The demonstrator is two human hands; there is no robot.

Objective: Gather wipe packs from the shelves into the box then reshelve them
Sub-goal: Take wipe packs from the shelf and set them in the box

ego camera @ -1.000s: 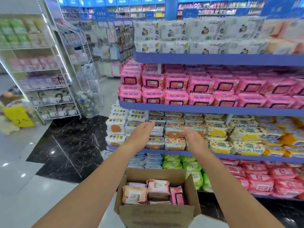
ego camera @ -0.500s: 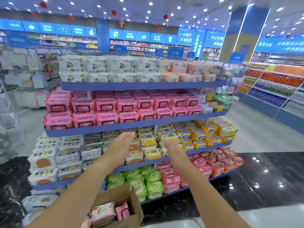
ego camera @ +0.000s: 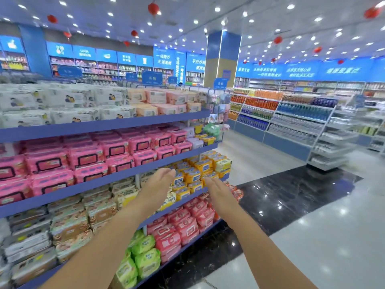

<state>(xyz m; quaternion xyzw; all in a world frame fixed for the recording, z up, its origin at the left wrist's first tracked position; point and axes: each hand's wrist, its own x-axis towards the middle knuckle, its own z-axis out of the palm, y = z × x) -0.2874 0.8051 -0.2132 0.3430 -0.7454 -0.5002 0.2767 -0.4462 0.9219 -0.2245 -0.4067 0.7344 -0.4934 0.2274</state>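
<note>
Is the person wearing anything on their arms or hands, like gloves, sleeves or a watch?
Nothing shows. The left hand and right hand are bare, with no gloves, rings or watch visible, and both forearms are uncovered to the frame's edge; no sleeve is in view.

Two bare forearms, both stretched forward and upward, side by side and apart. Left hand [ego camera: 157, 184]: flat, fingers [ego camera: 169, 173] straight and together, holding nothing. Right hand [ego camera: 216, 190]: flat, palm turned inward, fingers straight, holding nothing.
</note>
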